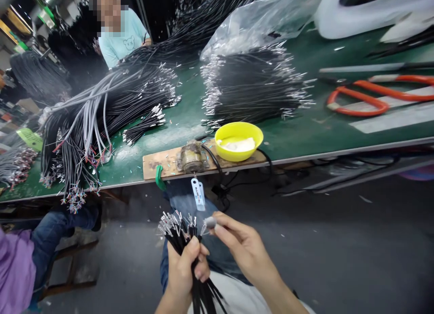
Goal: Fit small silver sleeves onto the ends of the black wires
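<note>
My left hand is wrapped around a bundle of black cables, their stripped, silvery wire ends fanned out at the top. Close beside it, my right hand pinches at the wire ends of one cable. A grey cover sits on a right fingertip and partly hides the pinch. Just beyond my hands, a pale blue plastic clip hangs from a small grimy motor on a wooden board. A yellow bowl with white material inside stands on the board's right end.
On the green table lie a stack of cut black cables, a small cable bundle, grey cables and orange-handled cutters. A co-worker is across the table; a purple-clad person is at left.
</note>
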Demonstrator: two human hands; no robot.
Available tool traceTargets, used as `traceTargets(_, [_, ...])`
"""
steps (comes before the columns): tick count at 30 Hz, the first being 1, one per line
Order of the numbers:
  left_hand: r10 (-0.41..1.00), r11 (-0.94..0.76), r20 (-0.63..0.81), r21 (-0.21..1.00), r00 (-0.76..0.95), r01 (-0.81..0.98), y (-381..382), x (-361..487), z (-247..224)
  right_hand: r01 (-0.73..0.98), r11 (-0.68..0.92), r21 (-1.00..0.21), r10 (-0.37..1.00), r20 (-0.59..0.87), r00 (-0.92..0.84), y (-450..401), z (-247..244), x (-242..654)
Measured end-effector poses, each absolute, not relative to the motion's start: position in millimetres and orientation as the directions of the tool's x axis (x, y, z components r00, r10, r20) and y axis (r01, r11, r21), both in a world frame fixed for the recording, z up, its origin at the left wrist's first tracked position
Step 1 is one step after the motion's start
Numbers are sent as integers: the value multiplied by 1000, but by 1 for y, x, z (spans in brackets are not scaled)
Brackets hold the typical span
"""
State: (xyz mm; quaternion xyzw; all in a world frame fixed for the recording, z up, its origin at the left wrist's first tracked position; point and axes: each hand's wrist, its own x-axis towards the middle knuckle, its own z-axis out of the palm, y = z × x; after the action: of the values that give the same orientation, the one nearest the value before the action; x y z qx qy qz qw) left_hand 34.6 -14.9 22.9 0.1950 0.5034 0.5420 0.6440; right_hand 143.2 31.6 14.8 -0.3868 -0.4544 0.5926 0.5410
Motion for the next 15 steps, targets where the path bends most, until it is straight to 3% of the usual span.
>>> traceTargets(6, [874,362,-466,810,-133,-462,-10,33,28,-263,29,-964,984,74,-164,34,23,142])
traceTargets(11, [887,308,-404,879,-225,-363,-5,32,32,-151,72,-986,985,94,-143,32,16,145])
traceTargets(15, [862,342,-458,841,-215,-420,-5,32,33,-79,76,-994,987,87,-138,33,13,145])
